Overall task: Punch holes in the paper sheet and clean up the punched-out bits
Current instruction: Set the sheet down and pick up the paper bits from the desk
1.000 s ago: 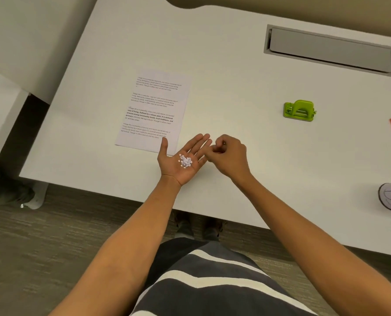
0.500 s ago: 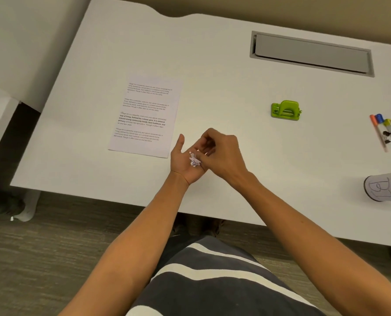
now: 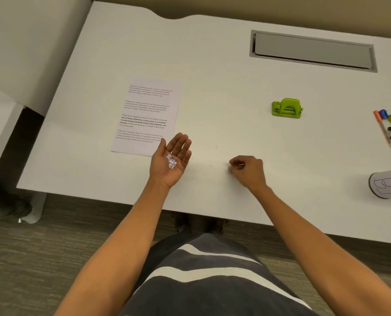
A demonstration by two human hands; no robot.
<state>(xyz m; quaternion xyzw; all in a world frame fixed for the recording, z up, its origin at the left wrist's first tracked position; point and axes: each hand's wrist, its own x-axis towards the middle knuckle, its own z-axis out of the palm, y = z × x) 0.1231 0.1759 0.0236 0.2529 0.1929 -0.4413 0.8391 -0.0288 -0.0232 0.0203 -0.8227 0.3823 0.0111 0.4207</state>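
Keep left hand point(image 3: 170, 159) flat, palm up — punched-out bits point(image 3: 171, 161) pile there, beside paper sheet point(image 3: 148, 117). Right hand point(image 3: 248, 171) fingers curled at tabletop point(image 3: 224, 92); whether pinching stray bit, cannot tell. Pinch lightly, carry low — avoid scattering.

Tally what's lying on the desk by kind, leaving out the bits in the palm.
Printed paper sheet: 1
Green hole punch: 1
Labelled cylindrical container: 1
Cluster of markers and clips: 1, pieces too small to count
Total: 4

The right hand point(image 3: 247, 169) curls over its fingertips (contents too small to tell); the labelled cup point(image 3: 388, 183) is cropped.
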